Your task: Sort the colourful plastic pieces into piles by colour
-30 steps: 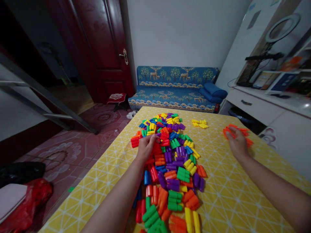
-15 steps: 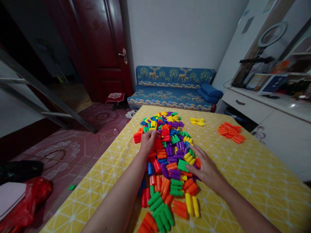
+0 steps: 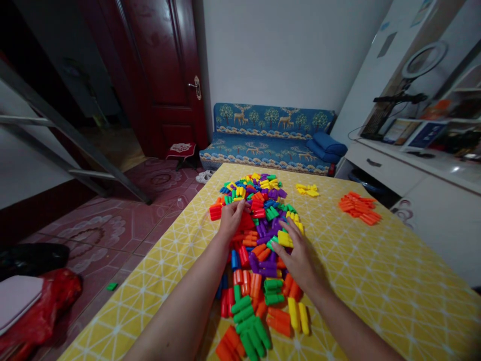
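A long heap of plastic building blocks in red, orange, yellow, green, blue and purple runs down the table, many shaped like joined tubes. On its left side, my left hand is closed, its fingertips together beside red blocks; what they pinch is hidden. Over the right side of the heap, my right hand is open, thumb and fingers apart. Its fingertips reach among purple blocks and a yellow block, with a green block by the thumb.
Apart from the heap lie a small yellow group and an orange pile on the patterned yellow tablecloth. One green block is on the floor at left. A blue sofa stands beyond the table, a white cabinet to the right.
My right hand has moved left and slightly up, further over the heap, and blocks near its fingers have shifted. My left hand stays at nearly the same place.
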Demonstrator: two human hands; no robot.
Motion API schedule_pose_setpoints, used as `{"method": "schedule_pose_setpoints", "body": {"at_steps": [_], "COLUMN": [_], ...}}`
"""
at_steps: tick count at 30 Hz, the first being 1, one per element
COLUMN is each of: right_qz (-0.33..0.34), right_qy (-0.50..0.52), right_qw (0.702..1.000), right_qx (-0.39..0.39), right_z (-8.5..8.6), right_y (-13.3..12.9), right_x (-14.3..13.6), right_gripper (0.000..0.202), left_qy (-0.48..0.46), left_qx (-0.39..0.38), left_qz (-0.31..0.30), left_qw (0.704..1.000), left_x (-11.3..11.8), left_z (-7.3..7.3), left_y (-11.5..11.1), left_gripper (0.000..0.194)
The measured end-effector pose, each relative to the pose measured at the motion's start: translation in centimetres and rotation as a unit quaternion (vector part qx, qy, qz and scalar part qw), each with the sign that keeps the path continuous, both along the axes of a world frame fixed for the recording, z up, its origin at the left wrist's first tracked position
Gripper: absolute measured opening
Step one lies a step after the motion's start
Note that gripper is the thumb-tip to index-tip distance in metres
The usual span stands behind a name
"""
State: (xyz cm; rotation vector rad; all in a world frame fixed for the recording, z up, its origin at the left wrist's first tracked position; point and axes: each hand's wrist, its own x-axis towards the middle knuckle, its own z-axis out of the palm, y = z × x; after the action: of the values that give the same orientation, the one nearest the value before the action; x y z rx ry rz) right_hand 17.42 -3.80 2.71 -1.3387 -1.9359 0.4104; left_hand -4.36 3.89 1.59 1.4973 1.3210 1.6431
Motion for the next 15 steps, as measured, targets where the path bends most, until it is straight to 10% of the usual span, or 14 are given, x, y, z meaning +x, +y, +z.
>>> {"method": "schedule_pose_setpoints", "body": {"at_steps": [10, 15], "right_qz": [0.120, -0.001], "right_qy": [0.170, 0.224], "right_qw": [0.978, 0.966], "right_qx": [0.030, 0.126], "right_z": [0.7, -0.1], "right_y": [1.7, 3.3], "right_x": [-2.1, 0.6], "right_gripper": [0.035, 0.023], "left_qy": [0.006, 0.138], "left_qx": [-0.003, -0.012], "left_qz": [0.038, 0.310], "left_qw": [0.999, 0.941], "left_x": [-0.3, -0.9], "left_z": [0.1, 0.8], "left_y": [0.0, -0.6], "left_gripper": [0.045, 0.026]}}
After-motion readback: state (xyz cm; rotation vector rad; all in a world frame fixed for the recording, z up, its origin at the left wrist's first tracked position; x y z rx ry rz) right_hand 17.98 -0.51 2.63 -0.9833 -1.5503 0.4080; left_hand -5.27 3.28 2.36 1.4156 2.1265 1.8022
